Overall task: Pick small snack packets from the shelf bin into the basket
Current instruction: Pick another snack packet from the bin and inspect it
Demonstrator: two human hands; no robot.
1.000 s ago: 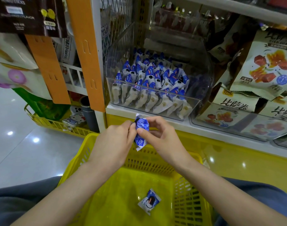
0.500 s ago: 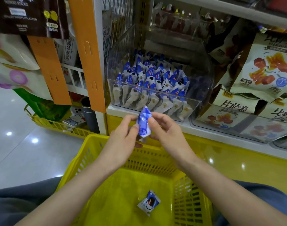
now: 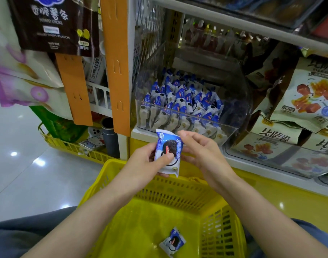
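A: Holding what, exactly?

B: The left hand (image 3: pixel 148 161) grips a blue-and-white snack packet (image 3: pixel 167 151), thumb pressed on its front and fingers behind. It is upright above the far rim of the yellow basket (image 3: pixel 111 168).

A: And the right hand (image 3: pixel 202 151)?

B: It is just beside, with curved fingers against the packet's right edge (pinching or merely touching, I cannot tell).

A: Any others?

B: A loose packet (image 3: pixel 172 241) lies on the basket floor near its right wall. Many more stand packed in the clear shelf bin (image 3: pixel 234 101) at the shelf's (image 3: pixel 140 134) front edge.
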